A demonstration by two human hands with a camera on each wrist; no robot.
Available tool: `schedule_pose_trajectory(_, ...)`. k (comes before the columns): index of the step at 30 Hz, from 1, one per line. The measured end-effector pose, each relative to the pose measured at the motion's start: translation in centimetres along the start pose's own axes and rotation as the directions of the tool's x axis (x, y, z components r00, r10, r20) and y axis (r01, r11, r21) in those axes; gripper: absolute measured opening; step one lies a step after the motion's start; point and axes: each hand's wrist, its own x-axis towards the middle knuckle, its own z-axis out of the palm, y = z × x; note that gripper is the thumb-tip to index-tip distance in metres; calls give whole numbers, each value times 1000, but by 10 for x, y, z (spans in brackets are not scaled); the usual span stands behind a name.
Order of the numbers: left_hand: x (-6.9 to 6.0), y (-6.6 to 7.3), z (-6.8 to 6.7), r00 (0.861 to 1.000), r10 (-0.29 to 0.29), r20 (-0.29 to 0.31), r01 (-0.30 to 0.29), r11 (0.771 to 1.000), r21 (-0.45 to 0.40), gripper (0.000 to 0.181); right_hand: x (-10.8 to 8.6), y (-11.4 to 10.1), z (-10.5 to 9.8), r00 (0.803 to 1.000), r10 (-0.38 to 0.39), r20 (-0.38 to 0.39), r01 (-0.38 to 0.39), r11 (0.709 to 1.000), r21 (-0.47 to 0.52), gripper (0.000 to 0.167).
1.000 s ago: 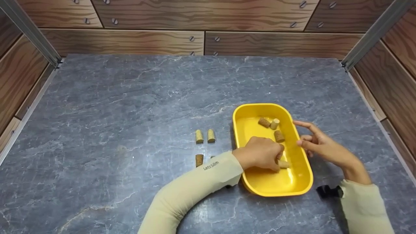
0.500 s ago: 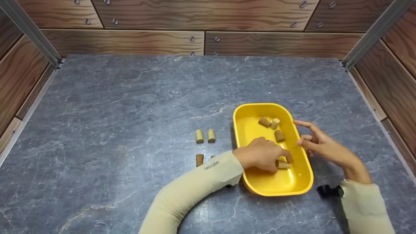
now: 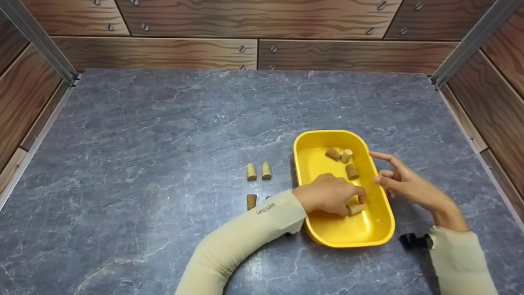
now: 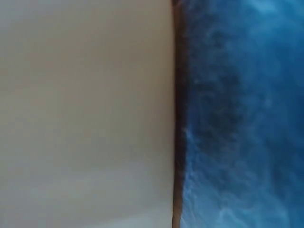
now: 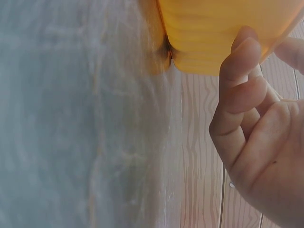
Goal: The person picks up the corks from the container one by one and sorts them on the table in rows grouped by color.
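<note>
In the head view, a yellow plastic tray [image 3: 378,229] stands right of centre. My left hand [image 3: 327,194] reaches down into it, its fingers bent around a pale cork stopper [image 3: 355,209] lying on the bottom; the thumb is hardly visible. My right hand [image 3: 405,180] rests against the tray's right side, index fingertip and thumb touching near the rim. The right wrist view shows some fingers [image 5: 242,61] of that hand bent beside the tray's outer wall. Sleeve and tabletop fill the left wrist view, where the hand itself is hidden.
Several more corks [image 3: 352,171] lie in the tray's far part. Left of it, two pale corks [image 3: 266,171] and a brown cork [image 3: 251,201] are on the grey marbled table [image 3: 163,123]; another is mostly covered by the left sleeve [image 3: 245,229]. Wood-patterned walls surround the table.
Inside the tray, the left index finger has lifted and stretched out beyond the pale cork, which has turned slightly. The right hand and the tray stay put.
</note>
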Motion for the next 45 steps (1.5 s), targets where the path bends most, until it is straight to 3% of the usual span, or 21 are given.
schedule_pose_trajectory(6,-2,1,-2,1000,-1,-25,1,1000,8,35,0,0,0,1000,3,-7,-3,1000,-11,55)
schedule_pose_trajectory(11,-12,1,-8,998,2,-63,-3,1000,-3,38,0,1,0,1000,-3,-6,3,1000,-14,55)
schedule_pose_trajectory(17,-35,-6,-24,989,-9,-146,3,999,-44,42,-2,1,-2,1000,-6,-3,6,1000,4,55)
schedule_pose_trajectory(22,-64,-18,-39,973,-27,-230,5,996,-94,55,-3,2,-3,1000,-13,6,13,1000,25,55)
schedule_pose_trajectory(24,-77,-25,-45,964,-40,-263,3,990,-138,60,-3,2,-3,1000,-13,10,13,1000,27,55)
schedule_pose_trajectory(31,-126,-61,-52,927,-142,-348,45,962,-270,45,0,1,-3,1000,2,11,-2,1000,19,55)
schedule_pose_trajectory(35,-154,-86,-48,892,-221,-395,98,946,-309,45,-1,1,-2,1000,2,0,-2,1000,16,55)
schedule_pose_trajectory(45,-202,-130,-26,826,-414,-383,255,880,-402,46,-1,2,-2,1000,-1,8,1,1000,9,56)
